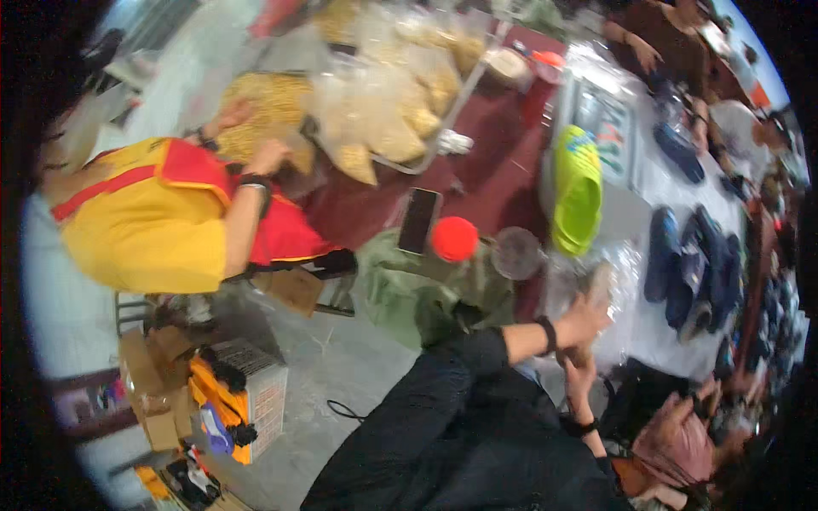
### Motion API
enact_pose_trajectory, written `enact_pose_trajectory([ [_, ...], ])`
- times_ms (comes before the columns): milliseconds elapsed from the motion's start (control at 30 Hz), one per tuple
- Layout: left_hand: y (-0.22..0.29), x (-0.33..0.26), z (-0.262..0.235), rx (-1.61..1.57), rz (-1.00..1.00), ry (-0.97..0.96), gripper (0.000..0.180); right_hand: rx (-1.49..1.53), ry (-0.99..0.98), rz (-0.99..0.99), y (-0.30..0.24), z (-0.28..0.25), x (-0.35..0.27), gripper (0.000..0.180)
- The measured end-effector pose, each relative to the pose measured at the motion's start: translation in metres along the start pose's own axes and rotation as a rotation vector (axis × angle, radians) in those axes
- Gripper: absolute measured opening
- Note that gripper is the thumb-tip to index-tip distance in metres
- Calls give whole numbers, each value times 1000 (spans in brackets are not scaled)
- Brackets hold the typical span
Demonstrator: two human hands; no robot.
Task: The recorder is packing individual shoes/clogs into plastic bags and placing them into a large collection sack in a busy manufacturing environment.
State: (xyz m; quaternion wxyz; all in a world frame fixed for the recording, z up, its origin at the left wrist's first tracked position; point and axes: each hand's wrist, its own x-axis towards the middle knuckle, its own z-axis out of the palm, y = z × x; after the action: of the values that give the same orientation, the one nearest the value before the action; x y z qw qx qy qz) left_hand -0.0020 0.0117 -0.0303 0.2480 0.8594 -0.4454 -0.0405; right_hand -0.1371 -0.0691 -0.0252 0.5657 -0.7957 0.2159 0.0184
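Near the right-hand table edge, my left hand is closed around a blurred beige object whose pale end sticks out beyond the fingers. Its kind is too smeared to tell. Just below, my right hand is closed at the lower end of the same object, with its fingers partly hidden. Crumpled clear plastic lies beside my hands. A lime-green clog rests a little farther off, partly over a grey case with a clear cover.
A phone, a red lid and a clear round tub sit left of my hands. Several dark blue shoes line the white table at right. At left, a person in yellow handles yellow pieces near filled bags.
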Motion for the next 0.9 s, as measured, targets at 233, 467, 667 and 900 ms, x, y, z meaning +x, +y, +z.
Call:
enact_pose_trajectory([
  [233,5,-10,0,-150,-33,1,41,-215,20,74,-26,-5,-11,35],
  [467,12,-5,-11,-130,-30,-71,39,-237,-32,62,-14,-31,-28,41],
  [667,25,-10,-7,-65,-2,-127,39,-203,35,53,-28,-8,-19,38],
  [900,16,-39,-7,-145,-114,351,53,218,89,89,0,-16,-8,35],
])
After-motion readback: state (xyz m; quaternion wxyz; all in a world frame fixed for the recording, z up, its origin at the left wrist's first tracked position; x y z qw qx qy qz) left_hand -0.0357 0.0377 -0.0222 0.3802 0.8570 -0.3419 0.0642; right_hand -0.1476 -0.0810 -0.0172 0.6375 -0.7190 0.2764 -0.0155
